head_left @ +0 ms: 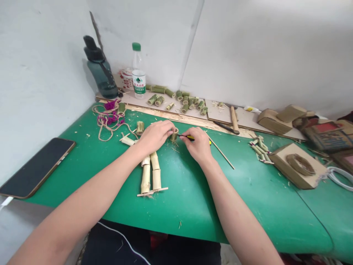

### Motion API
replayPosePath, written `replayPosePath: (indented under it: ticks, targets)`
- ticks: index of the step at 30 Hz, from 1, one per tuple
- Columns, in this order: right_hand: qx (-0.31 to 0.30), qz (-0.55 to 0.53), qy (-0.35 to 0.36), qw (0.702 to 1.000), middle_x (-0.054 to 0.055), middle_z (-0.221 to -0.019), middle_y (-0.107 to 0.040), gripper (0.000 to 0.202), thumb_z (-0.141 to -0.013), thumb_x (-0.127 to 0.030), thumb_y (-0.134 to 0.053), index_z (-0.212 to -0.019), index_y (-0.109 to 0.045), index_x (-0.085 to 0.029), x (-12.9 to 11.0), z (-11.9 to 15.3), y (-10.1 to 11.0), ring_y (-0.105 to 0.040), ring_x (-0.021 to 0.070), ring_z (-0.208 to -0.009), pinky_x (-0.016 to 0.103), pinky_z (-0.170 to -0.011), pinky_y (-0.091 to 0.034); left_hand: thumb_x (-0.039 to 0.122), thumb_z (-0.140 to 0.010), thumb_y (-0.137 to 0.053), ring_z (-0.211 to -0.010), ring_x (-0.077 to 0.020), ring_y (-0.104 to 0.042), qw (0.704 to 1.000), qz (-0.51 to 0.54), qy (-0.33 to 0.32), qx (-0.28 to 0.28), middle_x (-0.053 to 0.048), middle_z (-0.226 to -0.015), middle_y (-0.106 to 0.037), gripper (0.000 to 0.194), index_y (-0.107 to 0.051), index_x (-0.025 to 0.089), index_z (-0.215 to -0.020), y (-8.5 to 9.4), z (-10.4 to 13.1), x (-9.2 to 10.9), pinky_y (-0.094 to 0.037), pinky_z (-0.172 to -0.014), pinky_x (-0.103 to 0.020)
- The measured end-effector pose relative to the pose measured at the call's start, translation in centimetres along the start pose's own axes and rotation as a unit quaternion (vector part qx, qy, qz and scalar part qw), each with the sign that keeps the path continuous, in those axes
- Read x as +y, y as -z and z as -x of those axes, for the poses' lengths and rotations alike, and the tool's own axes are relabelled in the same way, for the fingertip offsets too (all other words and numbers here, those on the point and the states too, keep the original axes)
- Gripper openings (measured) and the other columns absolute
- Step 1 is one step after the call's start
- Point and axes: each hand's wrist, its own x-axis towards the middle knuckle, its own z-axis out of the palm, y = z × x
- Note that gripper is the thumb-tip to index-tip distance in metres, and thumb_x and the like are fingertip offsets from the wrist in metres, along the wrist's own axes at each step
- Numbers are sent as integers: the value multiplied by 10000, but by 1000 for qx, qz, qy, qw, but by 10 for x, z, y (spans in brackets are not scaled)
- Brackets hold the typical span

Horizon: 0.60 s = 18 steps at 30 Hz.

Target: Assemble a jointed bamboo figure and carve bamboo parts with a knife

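Note:
My left hand (157, 135) is closed, its fingertips pinching a short bamboo tube (174, 136) upright on the table. In my right hand (199, 143) is a slim yellow-and-black craft knife (190, 138), its dark tip touching or close to the tube's near side; its blade is too small to make out. Fine shavings lie below the tube. Partly under my left forearm rests a jointed bamboo figure (156, 178), its two legs ending at a thin stick (153, 192). Another bamboo piece (140, 127) stands just left of my left hand.
Many cut bamboo pieces (185, 105) line the back ledge with a hammer (234, 119) and a water bottle (138, 79). Twine (103, 129) and a phone (35, 167) lie left. A thin stick (220, 151), a small bamboo bundle (260, 149) and a cardboard box (299, 176) are right.

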Motion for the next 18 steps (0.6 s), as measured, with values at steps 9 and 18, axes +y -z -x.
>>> replayPosePath:
  ticks: [9, 18]
  targets:
    - [28, -29, 15, 999, 54, -888, -718, 83, -932, -254, -663, -862, -702, -233, 4, -1, 2, -627, 248, -913, 388, -859, -483, 148, -982, -483, -1075, -230, -634, 1000, 10, -17, -11, -39, -1165, -711, 206, -650, 237, -1064, 1, 0, -4, -475, -986, -392]
    - [19, -68, 31, 997, 45, -893, -751, 88, -917, -205, -676, -844, -718, -232, 10, -8, -1, -644, 237, -910, 368, -847, -495, 148, -981, -482, -1067, -225, -635, 999, 34, -14, -15, -26, -1179, -723, 216, -658, 236, -1071, 0, -1, -6, -467, -984, -381]
